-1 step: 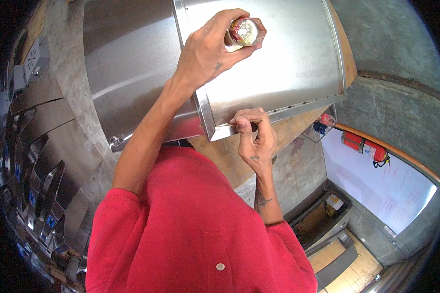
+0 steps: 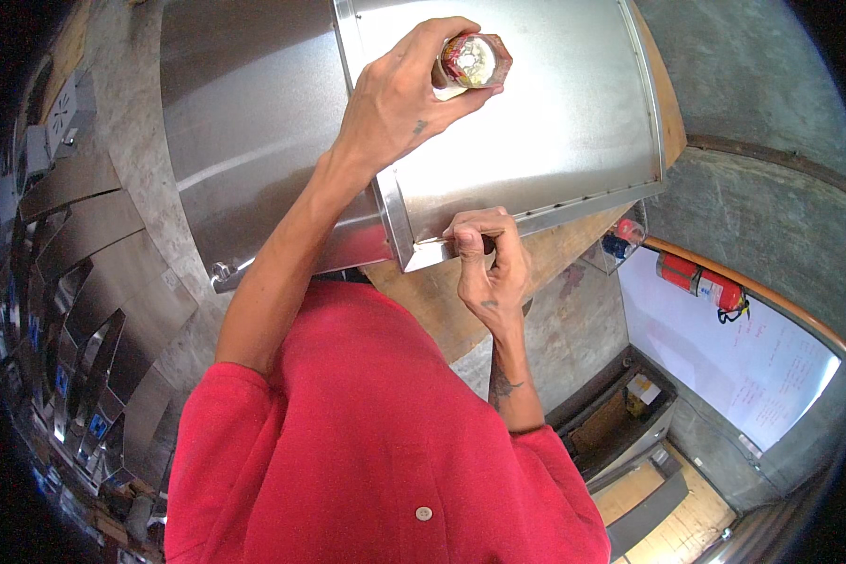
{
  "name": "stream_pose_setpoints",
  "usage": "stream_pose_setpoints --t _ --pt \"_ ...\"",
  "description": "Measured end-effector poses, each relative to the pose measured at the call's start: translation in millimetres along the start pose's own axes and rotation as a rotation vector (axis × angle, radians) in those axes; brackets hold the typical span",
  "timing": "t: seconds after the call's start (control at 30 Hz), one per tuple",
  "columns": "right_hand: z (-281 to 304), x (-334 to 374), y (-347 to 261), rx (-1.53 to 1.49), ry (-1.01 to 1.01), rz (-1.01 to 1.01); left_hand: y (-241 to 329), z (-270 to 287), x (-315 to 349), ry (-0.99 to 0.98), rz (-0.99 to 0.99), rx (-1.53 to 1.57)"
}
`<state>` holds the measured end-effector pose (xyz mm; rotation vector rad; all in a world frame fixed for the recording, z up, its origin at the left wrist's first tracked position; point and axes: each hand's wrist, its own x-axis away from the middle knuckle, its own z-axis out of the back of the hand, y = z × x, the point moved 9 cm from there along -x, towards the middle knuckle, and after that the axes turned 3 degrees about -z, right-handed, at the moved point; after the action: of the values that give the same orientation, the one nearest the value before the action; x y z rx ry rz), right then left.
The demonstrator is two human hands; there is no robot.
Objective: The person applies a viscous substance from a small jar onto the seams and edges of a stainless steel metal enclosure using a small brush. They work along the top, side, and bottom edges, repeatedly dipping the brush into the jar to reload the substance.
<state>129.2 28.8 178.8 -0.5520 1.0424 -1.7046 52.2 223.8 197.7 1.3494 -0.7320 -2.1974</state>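
A large brushed stainless steel panel (image 2: 536,122) with a raised, folded rim lies in front of me. Over its far part my left hand (image 2: 395,89) is wrapped round a small round container (image 2: 470,60) with a pale, shiny end and a red patterned side. Whether that container rests on the steel I cannot tell. At the near rim, close to the mitred corner, my right hand (image 2: 493,258) is closed, its fingers curled and the thumb pressed against them. What it pinches, if anything, is hidden. A narrow metal flange (image 2: 428,254) runs beside those fingertips.
A darker steel sheet (image 2: 254,122) adjoins the panel on the left. Wooden board (image 2: 414,310) shows beneath the near rim. Stacked metal pieces (image 2: 103,282) lie at far left. On the right are a whiteboard (image 2: 714,338), a red fire extinguisher (image 2: 719,289) and a dark open box (image 2: 611,418).
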Motion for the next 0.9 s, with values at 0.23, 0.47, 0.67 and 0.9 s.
stream_pose_setpoints --t 0.23,0.47,0.67,0.9 --pt "-1.9 -6.5 2.6 0.015 0.005 0.028 -4.6 -0.5 -4.2 0.019 -0.014 0.002" --pt "-3.8 -4.7 3.7 0.036 -0.028 0.008 -4.0 0.8 -4.4 0.013 0.012 0.017" --pt "27.9 -10.8 9.8 -0.382 0.214 -0.16 -1.8 1.4 -6.1 -0.025 0.052 0.012" --pt "67.5 -75.6 -33.9 -0.118 0.516 -0.045 3.2 -0.1 -6.5 -0.059 0.031 0.017"
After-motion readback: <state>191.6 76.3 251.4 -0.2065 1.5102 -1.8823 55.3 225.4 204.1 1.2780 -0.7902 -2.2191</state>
